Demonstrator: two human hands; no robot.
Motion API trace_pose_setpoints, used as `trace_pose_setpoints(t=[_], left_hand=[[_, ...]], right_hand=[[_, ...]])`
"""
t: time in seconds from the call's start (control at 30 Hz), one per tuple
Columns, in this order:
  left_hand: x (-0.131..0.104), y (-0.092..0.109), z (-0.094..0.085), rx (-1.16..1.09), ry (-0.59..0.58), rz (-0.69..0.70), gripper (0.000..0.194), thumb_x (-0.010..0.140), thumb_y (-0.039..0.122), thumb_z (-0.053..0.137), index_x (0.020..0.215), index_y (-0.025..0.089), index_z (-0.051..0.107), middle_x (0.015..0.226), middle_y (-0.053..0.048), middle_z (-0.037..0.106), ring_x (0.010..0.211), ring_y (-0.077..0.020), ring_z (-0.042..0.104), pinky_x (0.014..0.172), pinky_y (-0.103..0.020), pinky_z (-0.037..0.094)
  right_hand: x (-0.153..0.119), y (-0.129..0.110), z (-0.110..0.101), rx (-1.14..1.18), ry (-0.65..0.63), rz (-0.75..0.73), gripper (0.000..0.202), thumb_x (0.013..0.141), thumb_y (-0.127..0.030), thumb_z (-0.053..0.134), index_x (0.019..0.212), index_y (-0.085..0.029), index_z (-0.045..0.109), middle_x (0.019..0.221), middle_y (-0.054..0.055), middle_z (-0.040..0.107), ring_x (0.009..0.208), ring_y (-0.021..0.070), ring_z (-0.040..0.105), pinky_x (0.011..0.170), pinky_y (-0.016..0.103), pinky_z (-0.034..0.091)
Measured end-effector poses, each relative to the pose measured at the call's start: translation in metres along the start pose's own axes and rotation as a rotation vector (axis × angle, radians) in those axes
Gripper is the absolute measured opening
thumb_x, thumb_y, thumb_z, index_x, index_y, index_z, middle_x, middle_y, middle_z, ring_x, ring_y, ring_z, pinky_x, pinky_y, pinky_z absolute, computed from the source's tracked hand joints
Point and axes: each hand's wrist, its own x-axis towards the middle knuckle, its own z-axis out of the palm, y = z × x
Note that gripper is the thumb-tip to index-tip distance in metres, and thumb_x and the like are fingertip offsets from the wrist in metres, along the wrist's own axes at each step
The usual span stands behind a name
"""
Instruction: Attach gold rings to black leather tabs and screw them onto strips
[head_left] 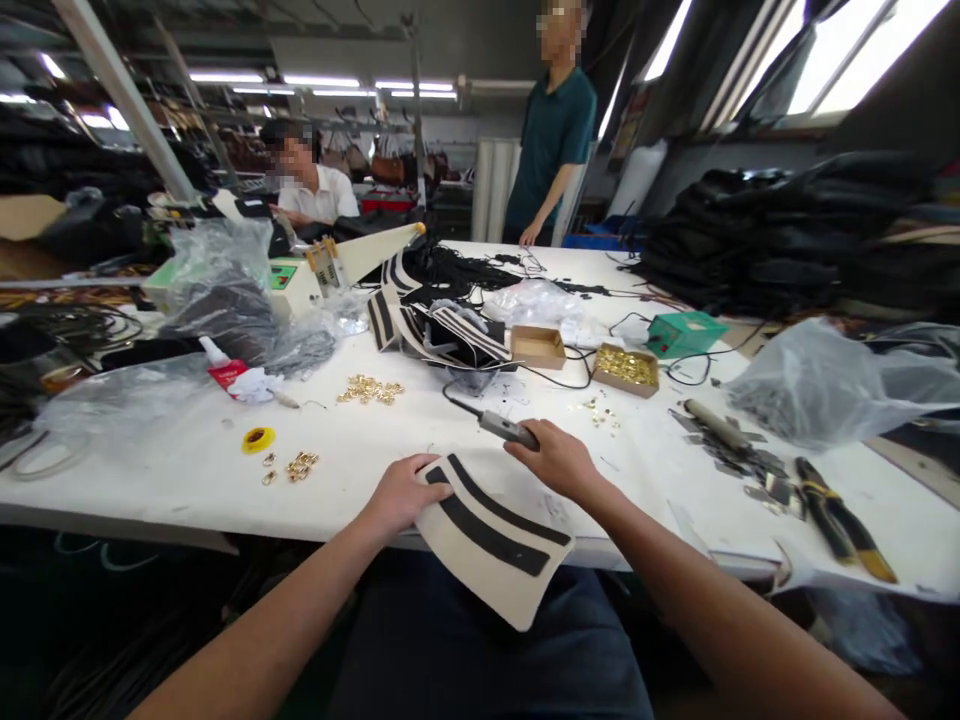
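My left hand (403,494) pinches the upper left corner of a curved beige panel (517,598) with two black strips, its thumb lying on top. The panel hangs over the table's front edge, above my lap. Just above it, my right hand (556,460) is wrapped round a grey corded hand tool (496,424). The tool's far end is hidden by my fingers, so its exact kind is unclear. Behind the tool sits a pile of similar striped panels (469,335) and black pieces.
Gold fittings (369,390) lie loose on the white table (360,450); more fill a cardboard box (626,368). At left are a yellow ring (259,440) and a red-labelled tube (229,375). Black-and-yellow pliers (840,520) rest at right. Two people are across the table.
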Motion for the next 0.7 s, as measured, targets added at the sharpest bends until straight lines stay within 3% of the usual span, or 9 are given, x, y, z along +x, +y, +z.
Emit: trace_pose_setpoints(t=[0.07, 0.13, 0.27, 0.33, 0.4, 0.53, 0.6, 0.7], left_hand=[[-0.016, 0.000, -0.002, -0.102, -0.028, -0.043, 0.040, 0.073, 0.037, 0.082, 0.107, 0.015, 0.077, 0.096, -0.007, 0.082, 0.087, -0.0275, 0.077, 0.077, -0.034, 0.058], [-0.033, -0.002, -0.002, -0.177, -0.032, -0.075, 0.042, 0.077, 0.043, 0.080, 0.108, 0.015, 0.074, 0.090, -0.006, 0.081, 0.079, -0.0255, 0.076, 0.070, -0.033, 0.059], [-0.062, -0.006, 0.001, -0.427, 0.077, -0.120, 0.054, 0.077, 0.049, 0.083, 0.117, 0.016, 0.069, 0.095, -0.006, 0.082, 0.080, -0.0233, 0.077, 0.073, -0.033, 0.061], [-0.073, -0.006, 0.001, -0.610, 0.199, -0.134, 0.056, 0.073, 0.046, 0.089, 0.117, 0.017, 0.070, 0.100, -0.006, 0.082, 0.086, -0.0227, 0.077, 0.079, -0.033, 0.062], [-0.083, -0.006, 0.002, -0.741, 0.297, -0.135, 0.054, 0.073, 0.042, 0.090, 0.117, 0.019, 0.070, 0.105, -0.005, 0.082, 0.094, -0.0222, 0.077, 0.086, -0.033, 0.063], [-0.100, -0.005, 0.008, -0.906, 0.402, -0.176, 0.044, 0.079, 0.031, 0.086, 0.119, 0.022, 0.070, 0.110, -0.004, 0.081, 0.106, -0.0231, 0.076, 0.096, -0.036, 0.062], [-0.108, -0.008, 0.013, -0.961, 0.439, -0.212, 0.043, 0.079, 0.028, 0.085, 0.119, 0.023, 0.070, 0.111, -0.005, 0.080, 0.108, -0.0245, 0.076, 0.096, -0.038, 0.062], [-0.119, -0.024, 0.018, -0.962, 0.432, -0.249, 0.047, 0.075, 0.033, 0.089, 0.116, 0.021, 0.069, 0.107, -0.008, 0.080, 0.104, -0.0280, 0.077, 0.092, -0.041, 0.064]], right_hand=[[-0.008, 0.019, 0.006, -0.110, -0.029, 0.020, 0.028, 0.093, -0.049, 0.067, 0.111, -0.028, 0.074, 0.105, 0.005, 0.071, 0.092, 0.0230, 0.065, 0.074, 0.030, 0.041], [-0.014, 0.030, 0.011, -0.180, -0.031, 0.033, 0.030, 0.092, -0.047, 0.069, 0.115, -0.028, 0.076, 0.106, 0.007, 0.071, 0.096, 0.0245, 0.065, 0.077, 0.031, 0.043], [-0.029, 0.037, 0.010, -0.164, 0.054, 0.020, 0.038, 0.089, -0.042, 0.073, 0.122, -0.023, 0.076, 0.114, 0.012, 0.072, 0.111, 0.0299, 0.063, 0.093, 0.038, 0.046], [-0.046, 0.033, 0.007, 0.004, 0.169, 0.003, 0.040, 0.089, -0.042, 0.074, 0.123, -0.021, 0.075, 0.120, 0.013, 0.072, 0.116, 0.0317, 0.062, 0.102, 0.043, 0.046], [-0.071, 0.024, 0.006, 0.320, 0.220, 0.025, 0.040, 0.093, -0.048, 0.069, 0.121, -0.022, 0.075, 0.119, 0.012, 0.073, 0.114, 0.0312, 0.065, 0.103, 0.045, 0.048], [-0.122, -0.004, 0.014, 1.014, 0.017, 0.081, 0.055, 0.103, -0.063, 0.043, 0.125, -0.023, 0.074, 0.116, 0.011, 0.076, 0.108, 0.0307, 0.069, 0.094, 0.045, 0.055], [-0.136, -0.020, 0.017, 1.138, -0.033, 0.066, 0.051, 0.099, -0.063, 0.056, 0.125, -0.022, 0.073, 0.115, 0.010, 0.076, 0.108, 0.0311, 0.069, 0.092, 0.042, 0.055], [-0.139, -0.039, 0.011, 1.084, 0.007, 0.083, 0.043, 0.090, -0.058, 0.071, 0.110, -0.021, 0.076, 0.100, 0.006, 0.076, 0.098, 0.0299, 0.069, 0.082, 0.036, 0.055]])
